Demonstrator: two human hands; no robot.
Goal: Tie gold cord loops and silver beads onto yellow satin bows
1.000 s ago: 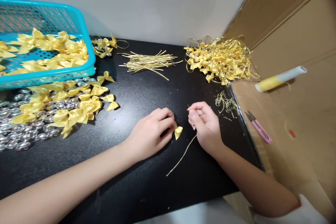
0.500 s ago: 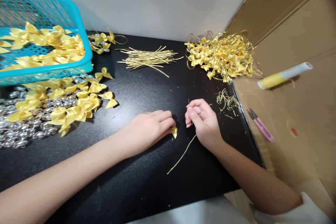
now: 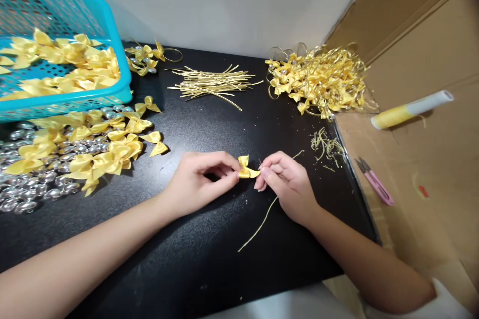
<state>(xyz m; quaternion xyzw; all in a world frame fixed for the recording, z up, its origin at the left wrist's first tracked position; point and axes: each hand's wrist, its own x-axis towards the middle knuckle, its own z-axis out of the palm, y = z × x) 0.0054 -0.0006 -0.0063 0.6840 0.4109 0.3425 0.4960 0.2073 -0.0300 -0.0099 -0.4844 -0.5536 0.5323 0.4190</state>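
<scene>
Black tabletop with a pale wall behind it forms the work surface. Left grip: thumb and fingers clamped on one yellow bow. Right grip: thumb and forefinger pinched together on a thin needle-like piece, too small to identify with certainty. The bow is located between the two grips, at the left fingertips, with one tail reaching the right fingertips. A thin cord extends to both sides of the right grip; whether it is held or lies beneath cannot be told.

Handling, as judged: the bow is very light, soft and smooth, probably slippery along the satin. Take hold at the gathered middle; firm pressure on the loops is likely to crease them, and the tails will bend freely. The cord appears limp; grasp it close to its end. Hold the thin piece lightly, point away from the skin.

Surroundings: loose bows, silver beads and a blue basket lie left of the left grip; pink snips lie right of the right grip.
</scene>
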